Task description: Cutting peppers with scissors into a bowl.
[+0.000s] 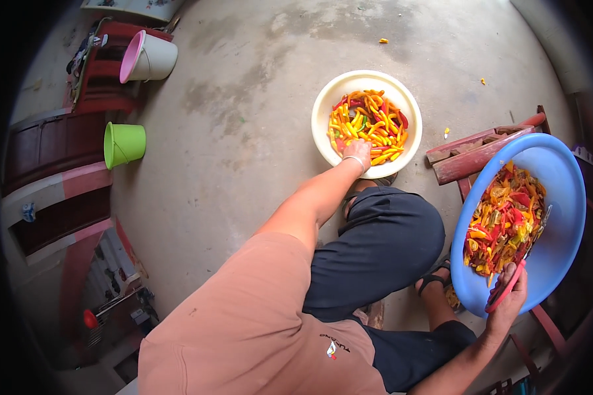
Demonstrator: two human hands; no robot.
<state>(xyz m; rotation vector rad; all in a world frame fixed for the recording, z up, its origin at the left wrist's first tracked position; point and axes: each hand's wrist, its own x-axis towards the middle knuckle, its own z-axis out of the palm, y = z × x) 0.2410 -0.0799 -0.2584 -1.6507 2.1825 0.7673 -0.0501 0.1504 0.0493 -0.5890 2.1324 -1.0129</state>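
My left hand [357, 151], with a pale bracelet at the wrist, reaches into a cream basin [320, 125] on the floor. Its fingers are bent and pressed together among whole orange, yellow and red chili peppers [375, 125]; what they pinch is hidden. On the right, my right hand [512, 295] is closed round the red handles of a pair of scissors [505, 288]. The metal blades lie over a tilted blue basin [563, 191]. Cut red, orange and yellow peppers [505, 214] are heaped inside this basin.
A dark red wooden stool or bench [471, 158] stands against the blue basin. At the far left are a white bucket with pink inside [157, 58] and a green bucket [128, 143]. Stray pepper bits [383, 41] lie on the concrete floor [244, 131].
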